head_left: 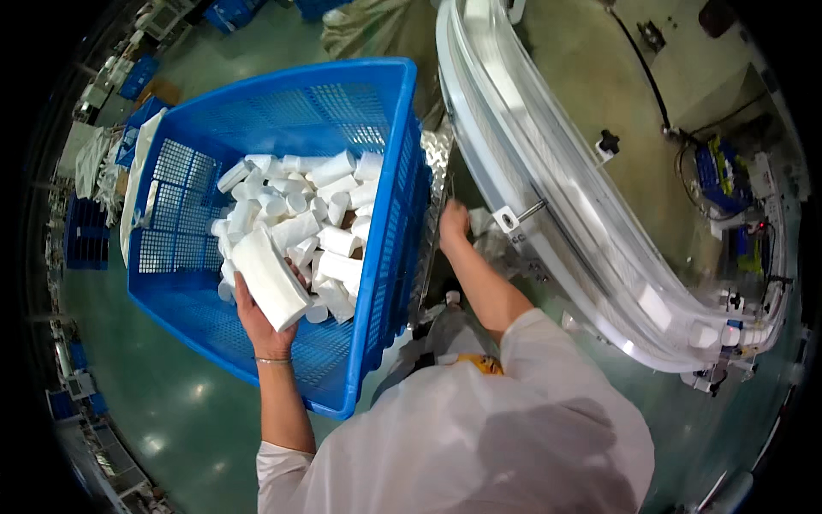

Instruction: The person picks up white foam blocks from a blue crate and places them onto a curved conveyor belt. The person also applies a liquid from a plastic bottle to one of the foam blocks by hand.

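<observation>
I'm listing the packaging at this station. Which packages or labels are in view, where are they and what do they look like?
White wrapped pack: oblong, plain white, held in the left hand over the blue crate.
Small white cylinders: heaped loose in the crate.
Yellow label: small, below the right hand, partly hidden.
No screens show.

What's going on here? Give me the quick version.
A person in a white coat stands at a big blue perforated plastic crate tilted up beside a curved white conveyor track. The left hand grips a white cylindrical plastic bottle inside the crate, above a pile of similar white bottles. The right hand rests at the crate's right edge, near the track; whether it holds anything is unclear.
</observation>
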Tool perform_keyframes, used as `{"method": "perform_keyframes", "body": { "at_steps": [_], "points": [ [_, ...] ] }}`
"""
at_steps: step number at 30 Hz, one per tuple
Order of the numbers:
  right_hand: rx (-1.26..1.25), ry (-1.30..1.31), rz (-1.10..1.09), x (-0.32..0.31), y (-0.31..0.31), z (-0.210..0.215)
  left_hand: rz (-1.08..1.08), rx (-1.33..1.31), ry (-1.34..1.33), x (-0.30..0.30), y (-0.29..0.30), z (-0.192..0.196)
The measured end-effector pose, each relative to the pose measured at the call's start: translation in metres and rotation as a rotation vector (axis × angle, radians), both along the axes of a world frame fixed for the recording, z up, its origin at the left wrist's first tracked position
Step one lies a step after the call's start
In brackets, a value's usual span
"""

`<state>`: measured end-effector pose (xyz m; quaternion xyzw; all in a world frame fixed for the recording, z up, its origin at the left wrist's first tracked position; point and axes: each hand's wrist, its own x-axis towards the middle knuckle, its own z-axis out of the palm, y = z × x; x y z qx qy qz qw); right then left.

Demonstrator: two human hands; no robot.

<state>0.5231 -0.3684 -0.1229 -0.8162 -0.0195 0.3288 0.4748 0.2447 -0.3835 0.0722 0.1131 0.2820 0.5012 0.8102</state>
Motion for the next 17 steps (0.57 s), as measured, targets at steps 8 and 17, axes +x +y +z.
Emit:
{"method": "perform_keyframes", "body": {
  "at_steps": [8,17],
  "points": [
    [0.954,-0.459,-0.157,0.040,0.132,0.188,0.134,-0.051,0.099,-0.003,0.000,-0.001],
    [0.225,-0.504,1.012,0.152,0.313,0.036,0.341,-0.101,0.279,-0.005,0.009,0.003]
  ]
}}
